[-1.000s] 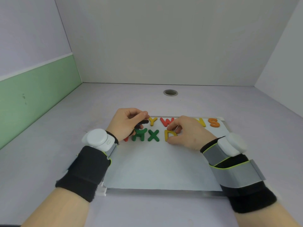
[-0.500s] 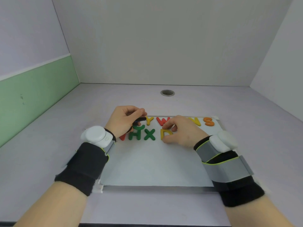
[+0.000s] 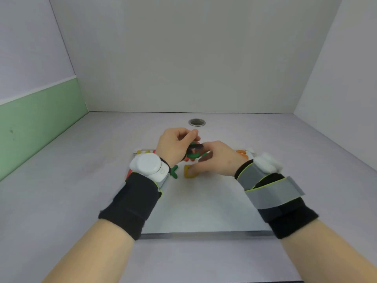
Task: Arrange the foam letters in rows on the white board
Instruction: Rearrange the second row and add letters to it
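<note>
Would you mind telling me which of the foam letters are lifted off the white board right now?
The black letter and the green letter under it, pinched in the left hand. The yellow D and orange S lie flat on the white board.

Pale lilac tabletop [image 3: 81, 180] fills the lower frame. Round grey grommet hole [image 3: 197, 122] sits in it at upper centre, near the back edge. Plain grey back wall [image 3: 183, 54] spans the top. Left wall [image 3: 30, 48] is lilac up top with a green lower panel [image 3: 38, 117], a thin white strip between them. Right wall [image 3: 346, 68] plain, pale lilac. Small dark mark on the green panel at far left.
</note>
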`<state>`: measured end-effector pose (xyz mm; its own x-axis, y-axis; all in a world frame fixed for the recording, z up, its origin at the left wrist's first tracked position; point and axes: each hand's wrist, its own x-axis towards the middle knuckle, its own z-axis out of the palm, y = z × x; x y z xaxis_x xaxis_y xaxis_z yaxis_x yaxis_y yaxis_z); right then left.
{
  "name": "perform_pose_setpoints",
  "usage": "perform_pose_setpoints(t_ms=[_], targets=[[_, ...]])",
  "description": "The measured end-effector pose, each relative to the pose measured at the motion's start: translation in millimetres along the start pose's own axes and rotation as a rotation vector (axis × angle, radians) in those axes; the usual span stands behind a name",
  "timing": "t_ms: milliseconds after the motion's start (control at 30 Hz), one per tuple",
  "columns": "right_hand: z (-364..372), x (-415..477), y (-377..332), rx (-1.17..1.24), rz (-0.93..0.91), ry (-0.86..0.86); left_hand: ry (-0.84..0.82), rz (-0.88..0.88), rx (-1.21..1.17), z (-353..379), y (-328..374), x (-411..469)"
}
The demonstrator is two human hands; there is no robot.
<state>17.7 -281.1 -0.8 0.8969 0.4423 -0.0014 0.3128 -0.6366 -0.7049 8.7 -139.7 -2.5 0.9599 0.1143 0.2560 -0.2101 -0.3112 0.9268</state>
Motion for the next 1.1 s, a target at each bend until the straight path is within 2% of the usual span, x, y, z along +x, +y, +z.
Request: perform_pose_setpoints(t_ms=[200, 333, 767, 933, 1100], targets=[[-11, -13, 25, 0.435, 0.01, 0.154, -0.025, -0.001, 0.003, 10, -13, 1], [-11, -11, 26, 0.562, 0.003, 0.202, -0.077, 0.033, -0.018, 12, -19, 2], [-14, -9, 27, 0.555, 0.003, 0.351, -0.163, 0.028, -0.026, 18, -22, -1], [-13, -12, 28, 0.574, 0.039, 0.247, -0.152, 0.041, 0.025, 17, -23, -2], [-12, -13, 28, 0.463, 0.02, 0.246, -0.168, 0.056, 0.061, 18, -18, -6]])
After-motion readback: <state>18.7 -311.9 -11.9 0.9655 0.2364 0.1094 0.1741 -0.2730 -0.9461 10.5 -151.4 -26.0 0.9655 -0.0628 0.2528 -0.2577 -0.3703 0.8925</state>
